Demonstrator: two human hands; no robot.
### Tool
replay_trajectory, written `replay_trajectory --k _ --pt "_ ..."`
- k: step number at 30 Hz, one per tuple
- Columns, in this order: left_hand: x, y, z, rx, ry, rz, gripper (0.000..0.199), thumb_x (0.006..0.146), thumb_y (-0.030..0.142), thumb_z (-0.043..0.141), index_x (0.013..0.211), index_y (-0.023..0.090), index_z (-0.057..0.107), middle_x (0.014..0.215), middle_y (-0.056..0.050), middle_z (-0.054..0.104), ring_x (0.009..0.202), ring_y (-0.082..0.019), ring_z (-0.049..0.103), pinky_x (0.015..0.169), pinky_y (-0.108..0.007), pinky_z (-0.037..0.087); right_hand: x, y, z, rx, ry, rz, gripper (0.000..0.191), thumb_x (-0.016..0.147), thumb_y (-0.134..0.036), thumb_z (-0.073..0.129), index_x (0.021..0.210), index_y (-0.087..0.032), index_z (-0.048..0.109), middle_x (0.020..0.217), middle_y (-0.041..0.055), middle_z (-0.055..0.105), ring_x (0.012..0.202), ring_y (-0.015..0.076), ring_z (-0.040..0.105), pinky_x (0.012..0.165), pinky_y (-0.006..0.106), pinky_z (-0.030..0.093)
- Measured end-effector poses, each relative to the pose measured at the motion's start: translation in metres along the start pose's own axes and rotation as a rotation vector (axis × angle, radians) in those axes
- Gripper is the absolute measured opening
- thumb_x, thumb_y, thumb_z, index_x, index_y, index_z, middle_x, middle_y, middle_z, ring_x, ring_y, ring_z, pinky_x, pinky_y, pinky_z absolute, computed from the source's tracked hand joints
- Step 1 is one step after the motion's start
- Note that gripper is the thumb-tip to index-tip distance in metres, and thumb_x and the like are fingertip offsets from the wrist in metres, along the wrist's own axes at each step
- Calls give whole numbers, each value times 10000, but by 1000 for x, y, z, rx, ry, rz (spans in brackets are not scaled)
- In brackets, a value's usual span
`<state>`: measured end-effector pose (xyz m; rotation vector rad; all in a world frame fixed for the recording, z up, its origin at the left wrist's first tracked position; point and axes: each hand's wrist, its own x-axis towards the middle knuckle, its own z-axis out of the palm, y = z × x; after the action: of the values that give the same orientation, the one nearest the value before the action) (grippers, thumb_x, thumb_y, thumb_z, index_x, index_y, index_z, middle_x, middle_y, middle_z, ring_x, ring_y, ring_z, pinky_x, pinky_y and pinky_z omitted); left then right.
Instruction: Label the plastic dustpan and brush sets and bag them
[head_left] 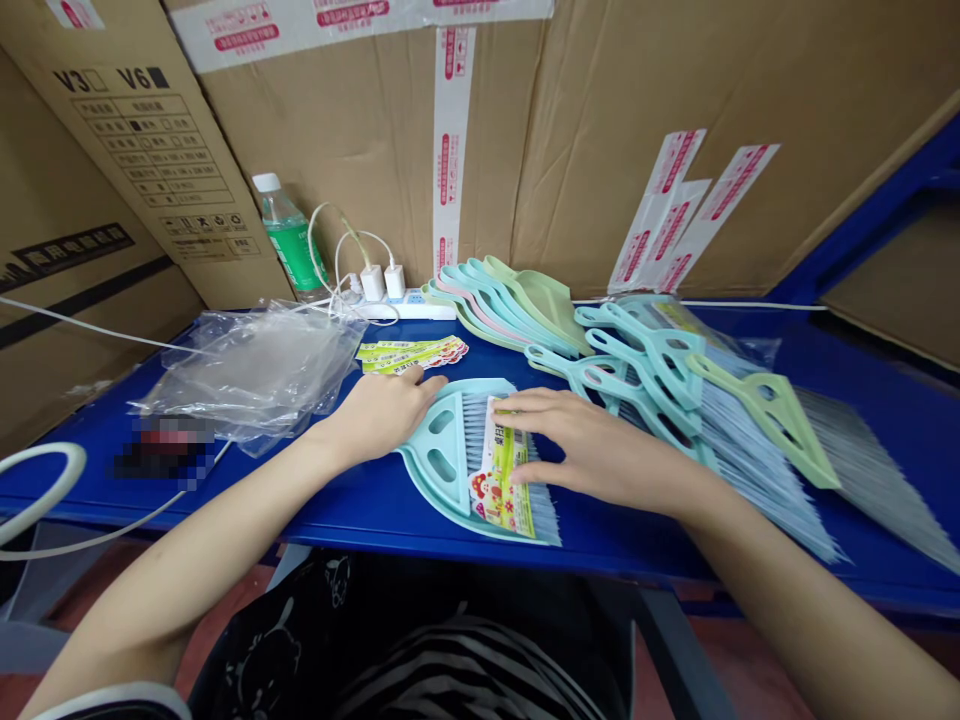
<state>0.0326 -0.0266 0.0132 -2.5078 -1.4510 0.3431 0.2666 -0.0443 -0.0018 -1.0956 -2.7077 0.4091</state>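
Observation:
A light-blue dustpan (424, 492) lies near the table's front edge, with a matching hand brush (437, 440) resting in it, its grey-blue bristles pointing right. Across the bristles is a yellow-green label card (499, 475) with red cartoon print. My left hand (386, 410) is closed at the handle end of this set, and the handle itself is hidden beneath it. Spread over the card and bristles, my right hand (581, 440) has thumb and fingers apart, with fingertips touching the card's right side.
More label cards (412, 354) lie behind the left hand. Clear plastic bags (262, 365) cover the left side. Stacked dustpans (517, 305) stand at the back; several brushes (675, 385) are piled right. A bottle (292, 245) and power strip (424, 305) sit against the cardboard.

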Motion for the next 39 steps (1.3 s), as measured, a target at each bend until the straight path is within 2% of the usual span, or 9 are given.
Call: replay_trajectory --k 3,10,15,23,27,30,33,36,39 --pt "0 -1 2 2 7 2 381 1017 277 295 1355 250 468 1156 -96 639 843 -265 712 677 -362 544 -1 4 1 22 -28 -44 515 878 -375 628 1363 -210 567 1453 90 511 1372 295 421 1121 512 344" --pt "2 0 2 -1 3 3 380 1012 270 307 1355 246 469 1146 -99 637 836 -265 711 683 -363 541 -3 10 3 90 -107 -65 546 949 -305 501 1468 -154 419 1547 91 363 1458 244 238 1182 451 253" --pt "0 0 1 -5 -15 -4 387 1015 278 299 1365 250 462 1169 -99 635 858 -270 711 686 -359 544 -5 11 4 102 -124 -33 678 931 -489 524 1508 -183 344 1590 92 270 1477 306 120 1179 518 220" --pt "2 -1 0 3 -20 -1 399 1014 270 298 1380 248 453 1179 -108 632 869 -270 709 687 -353 538 -3 9 5 96 -172 3 711 936 -503 496 1523 -149 307 1605 105 228 1481 326 79 1178 532 209" --pt "2 0 -1 -1 -30 -3 399 1015 278 302 1381 250 460 1177 -106 636 883 -267 709 692 -345 536 -2 10 5 63 -98 -12 660 950 -532 434 1495 -162 379 1579 118 319 1474 329 170 1147 538 281" --pt "1 0 0 -3 -24 -13 405 1021 305 293 1389 264 456 1187 -102 639 893 -265 709 699 -343 536 0 10 2 -45 65 25 495 980 -430 371 1348 -144 538 1442 165 502 1364 325 402 1065 520 384" --pt "0 -1 -2 -4 -3 -37 404 1024 349 299 1382 273 469 1228 -97 637 951 -272 701 741 -350 536 4 9 -3 -187 188 123 320 967 -270 354 1044 -146 638 1104 159 661 1084 295 586 924 448 455" --pt "0 -4 -7 -11 0 -103 389 1024 344 298 1305 229 541 1226 -104 655 1018 -284 684 792 -355 530 6 3 -9 -271 139 265 279 961 -193 330 849 -185 586 867 99 665 832 243 615 743 350 441" --pt "1 -10 -11 1 -25 -201 391 1023 306 277 1186 172 606 1120 -127 706 1026 -310 682 809 -382 528 7 -4 -15 -337 -35 407 267 962 -148 323 830 -200 549 726 52 642 652 205 583 583 302 336"
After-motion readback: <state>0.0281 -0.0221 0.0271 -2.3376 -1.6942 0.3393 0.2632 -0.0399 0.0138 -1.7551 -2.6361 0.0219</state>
